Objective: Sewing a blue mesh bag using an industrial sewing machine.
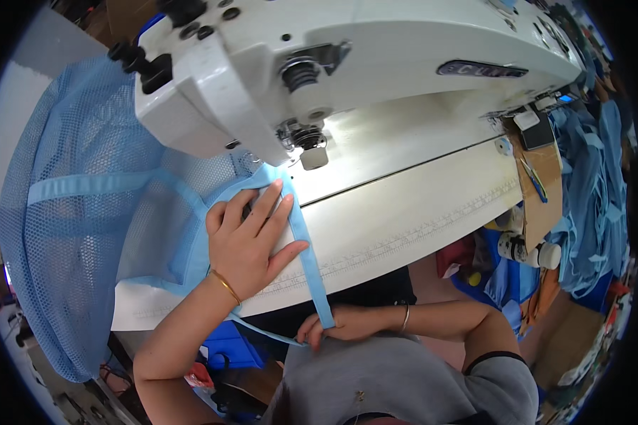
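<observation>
Tape-sewing, I judge: my left grip (244,244) splayed on blue edging (196,249), grasping nothing; right grip (351,324) pinches blue tape (310,262). Next: guide tape straight. Needle unclear.

left grip (241,244) spread, right grip (342,324) curled

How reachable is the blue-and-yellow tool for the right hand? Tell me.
Probably yes: the tool lies uncovered on the brown board, and nothing visible blocks the way over the white table. The right hand grips the blue strip, though, and may need freeing.
</observation>
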A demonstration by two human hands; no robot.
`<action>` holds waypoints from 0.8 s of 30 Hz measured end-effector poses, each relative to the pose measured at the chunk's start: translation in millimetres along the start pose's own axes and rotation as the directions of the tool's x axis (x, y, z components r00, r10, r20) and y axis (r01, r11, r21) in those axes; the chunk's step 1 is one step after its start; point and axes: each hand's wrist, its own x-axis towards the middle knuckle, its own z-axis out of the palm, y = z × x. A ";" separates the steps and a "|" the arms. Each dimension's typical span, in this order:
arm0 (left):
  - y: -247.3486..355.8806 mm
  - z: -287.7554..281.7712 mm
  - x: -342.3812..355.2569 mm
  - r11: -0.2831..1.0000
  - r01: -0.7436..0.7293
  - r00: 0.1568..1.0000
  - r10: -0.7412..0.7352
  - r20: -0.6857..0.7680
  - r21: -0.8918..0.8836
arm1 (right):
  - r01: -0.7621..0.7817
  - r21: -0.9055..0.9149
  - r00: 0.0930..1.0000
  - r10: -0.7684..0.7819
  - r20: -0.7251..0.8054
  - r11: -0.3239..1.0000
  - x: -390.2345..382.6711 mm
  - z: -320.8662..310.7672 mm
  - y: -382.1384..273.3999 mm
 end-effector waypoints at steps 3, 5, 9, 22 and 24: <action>1.6 1.9 5.2 1.000 -0.019 0.998 0.018 -0.063 -0.018 | 0.059 -0.078 0.997 -0.062 -0.039 0.995 -3.1 -0.5 -3.9; -18.4 0.3 8.0 0.999 -0.053 0.996 0.053 -0.078 -0.005 | 0.051 -0.057 0.997 -0.055 -0.057 0.997 17.0 -4.2 -9.7; -20.5 4.2 7.8 0.999 -0.025 0.997 0.023 -0.067 -0.024 | 0.012 -0.020 0.998 -0.014 -0.066 1.000 12.5 4.8 -23.4; -48.7 12.7 28.7 0.999 -0.041 0.995 0.039 -0.089 -0.021 | -0.085 0.219 0.996 0.092 -0.020 0.972 19.7 0.8 -68.1; -48.2 10.5 30.2 0.999 -0.026 0.998 0.025 -0.061 -0.031 | -0.081 0.224 0.996 0.089 -0.025 0.971 19.7 1.7 -69.7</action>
